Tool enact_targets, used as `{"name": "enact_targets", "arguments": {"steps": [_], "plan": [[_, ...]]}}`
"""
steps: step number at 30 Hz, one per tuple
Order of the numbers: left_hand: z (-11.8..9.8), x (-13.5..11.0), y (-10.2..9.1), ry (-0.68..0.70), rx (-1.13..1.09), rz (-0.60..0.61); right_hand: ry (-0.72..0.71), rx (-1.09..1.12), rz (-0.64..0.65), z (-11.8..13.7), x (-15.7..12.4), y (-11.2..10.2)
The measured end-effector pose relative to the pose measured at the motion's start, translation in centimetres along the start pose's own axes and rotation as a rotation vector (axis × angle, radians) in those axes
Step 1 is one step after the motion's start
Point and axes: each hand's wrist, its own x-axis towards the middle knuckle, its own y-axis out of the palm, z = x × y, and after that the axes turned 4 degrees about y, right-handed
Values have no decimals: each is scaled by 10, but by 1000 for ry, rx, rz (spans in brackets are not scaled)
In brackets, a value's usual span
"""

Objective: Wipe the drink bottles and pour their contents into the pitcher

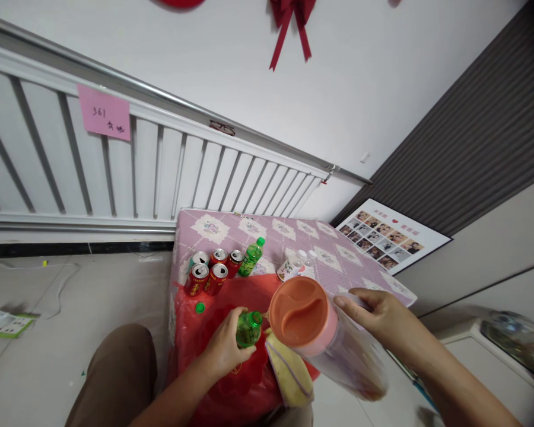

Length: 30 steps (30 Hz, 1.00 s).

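Well, grips?
Right hand (pixel 378 314) wraps the handle of the tilted orange-lidded clear plastic pitcher (pixel 345 356), spout beside the green plastic bottle (pixel 247 333) in left hand's (pixel 222 349) curl.
Handling?
Pitcher probably heavy, stiff: handle only. Bottle squeezable: hold mid-body, lightly.
Surface?
Red plastic sheet (pixel 193 335) over lilac patterned cloth (pixel 289 243), white slatted radiator (pixel 169 172) beyond.

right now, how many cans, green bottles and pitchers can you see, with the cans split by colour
Red cans: 4
Teal can: 1
Green bottles: 2, one in the left hand
Pitcher: 1, in the right hand
Total: 8
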Motion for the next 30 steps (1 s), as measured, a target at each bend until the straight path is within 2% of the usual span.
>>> {"name": "enact_targets", "arguments": {"steps": [19,23,30], "plan": [[0,0,-1,28,-10,-4,-43,41,-35,-6,-1,7],[1,1,-1,25,-4,-9,-29,136,-23,-13,-2,16],[2,1,0,17,10,-11,10,435,-45,-36,-4,38]]}}
